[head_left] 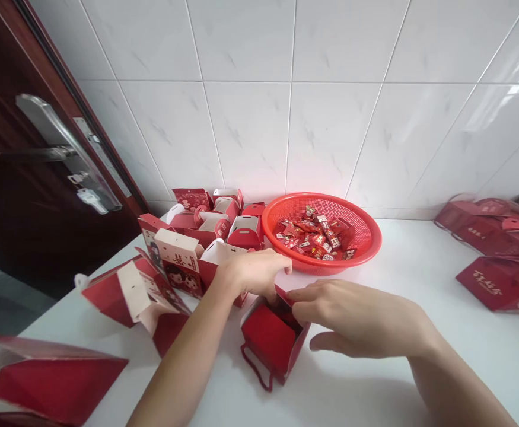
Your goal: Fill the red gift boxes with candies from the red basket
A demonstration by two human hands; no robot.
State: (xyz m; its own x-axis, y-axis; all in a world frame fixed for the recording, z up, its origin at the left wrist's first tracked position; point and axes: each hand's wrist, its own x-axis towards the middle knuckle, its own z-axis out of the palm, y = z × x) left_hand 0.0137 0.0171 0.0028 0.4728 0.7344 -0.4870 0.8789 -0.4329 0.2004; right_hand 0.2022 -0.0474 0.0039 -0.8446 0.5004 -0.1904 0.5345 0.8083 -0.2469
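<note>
A small red paper gift box (268,335) stands on the white table in front of me, its top flaps apart and a red cord handle (257,367) hanging down on the near side. My left hand (257,271) is at the far edge of the box, fingers bent down onto it and partly hidden. Over the right side is my right hand (357,317), its fingers closed on a raised flap and its thumb lower, outside the wall. The inside of the box is dark and mostly covered by my hands. Just beyond sits a red plastic basket (366,252) holding wrapped candies (317,237).
Several open red boxes (244,231) crowd the table left of the basket, and more (59,379) stand at the near left. Closed red boxes (494,284) with cords are at the right. A tiled wall (330,130) rises behind; a dark door (14,178) is at left.
</note>
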